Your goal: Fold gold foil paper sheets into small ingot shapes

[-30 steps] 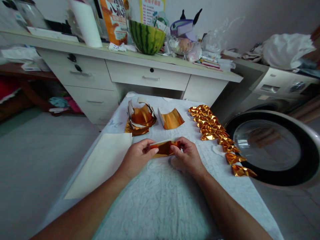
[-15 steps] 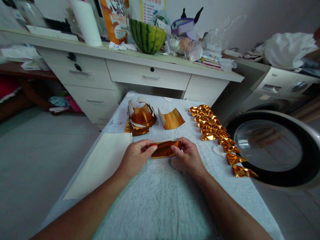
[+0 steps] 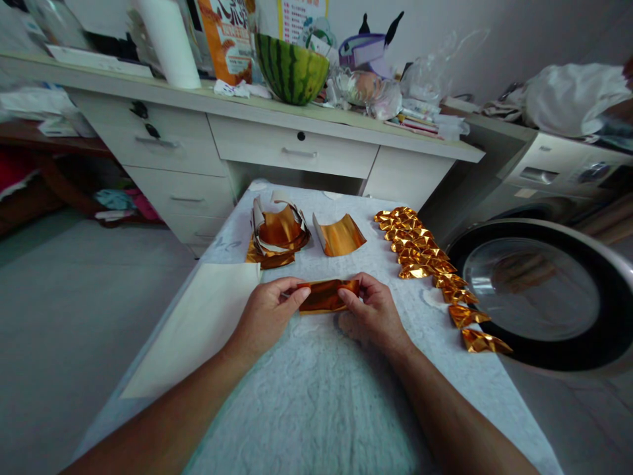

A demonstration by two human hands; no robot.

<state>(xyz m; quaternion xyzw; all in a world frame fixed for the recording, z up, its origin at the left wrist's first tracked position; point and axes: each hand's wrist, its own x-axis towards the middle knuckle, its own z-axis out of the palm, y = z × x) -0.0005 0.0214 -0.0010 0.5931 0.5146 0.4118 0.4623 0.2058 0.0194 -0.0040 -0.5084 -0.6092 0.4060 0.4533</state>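
A strip of gold foil paper (image 3: 324, 295) is stretched between my two hands, folded or curled lengthwise, just above the cloth-covered table. My left hand (image 3: 271, 305) pinches its left end, thumb in front and fingers behind. At the other end, my right hand (image 3: 373, 307) grips it in the same way. Beyond the hands lies a single curved gold sheet (image 3: 341, 235). To its left sits a pile of curled gold sheets (image 3: 281, 231) with pale backs. Folded gold foil pieces (image 3: 415, 244) stand in rows along the table's right side.
A large pale paper sheet (image 3: 198, 323) covers the table's left part. An open washing machine door (image 3: 598, 297) reaches close to the table's right edge. Behind stands a white desk (image 3: 297, 148) with drawers, holding a cut watermelon (image 3: 291, 70), a paper roll (image 3: 171, 46) and plastic bags.
Almost nothing differs. Both hands keep their hold on the foil strip in nearly the same place, and the view has shifted very slightly.
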